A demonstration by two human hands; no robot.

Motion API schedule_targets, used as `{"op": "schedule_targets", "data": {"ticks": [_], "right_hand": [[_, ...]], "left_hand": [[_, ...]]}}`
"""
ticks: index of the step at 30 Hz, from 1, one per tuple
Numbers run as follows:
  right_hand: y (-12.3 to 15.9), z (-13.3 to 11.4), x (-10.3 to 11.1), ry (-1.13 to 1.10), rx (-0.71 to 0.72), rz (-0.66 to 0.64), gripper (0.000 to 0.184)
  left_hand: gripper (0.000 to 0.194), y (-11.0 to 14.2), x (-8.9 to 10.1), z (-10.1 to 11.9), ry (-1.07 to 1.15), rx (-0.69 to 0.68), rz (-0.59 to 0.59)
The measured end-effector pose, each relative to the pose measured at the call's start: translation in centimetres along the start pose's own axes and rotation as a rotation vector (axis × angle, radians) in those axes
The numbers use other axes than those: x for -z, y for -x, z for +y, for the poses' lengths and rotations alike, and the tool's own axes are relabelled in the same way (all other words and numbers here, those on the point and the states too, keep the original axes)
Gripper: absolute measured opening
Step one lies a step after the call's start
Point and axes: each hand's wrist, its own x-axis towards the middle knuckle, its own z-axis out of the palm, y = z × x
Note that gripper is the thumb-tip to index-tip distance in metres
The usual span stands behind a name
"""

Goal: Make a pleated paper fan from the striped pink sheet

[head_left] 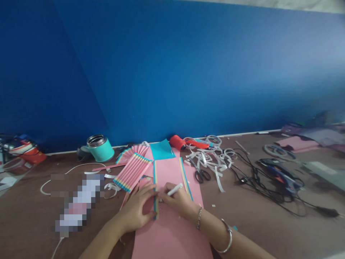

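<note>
In my right hand (180,201) is a white pen (174,189), its tip end low over the long pink paper (172,233) in front of me. My left hand (136,207) lies with its fingers apart, fingertips on the blue and yellow strip (155,172) along the paper's left edge. Small dark dots mark the paper near the pen. A second blue and yellow strip (186,180) runs along the right side. A pleated pink paper (133,172) with blue and yellow ends sits beyond my left hand. Blue paper (162,149) covers the far end.
Scissors (202,175) and curled white strips (207,158) lie right of the paper, near a red thread spool (178,142). Black cables (258,187) and a dark blue tool (283,178) are farther right. At the left stand a turquoise mug (101,148) and a blurred-out object (81,203).
</note>
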Motion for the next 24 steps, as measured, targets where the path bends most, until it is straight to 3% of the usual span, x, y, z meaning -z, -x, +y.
{"op": "schedule_targets", "data": {"ticks": [12,18,24], "right_hand": [[-0.3,1.0,0.0,0.024,0.017,0.032,0.018],[-0.3,0.5,-0.2,-0.106,-0.003,0.034,0.019],[-0.1,-0.1,-0.1,-0.068,0.001,0.017,0.02]], "left_hand": [[0.059,-0.2,0.6,0.6,-0.034,0.017,-0.028],[0.059,-0.1,0.7,0.9,-0.033,0.039,-0.038],[0.06,-0.1,0.6,0.8,-0.005,0.049,-0.045]]}}
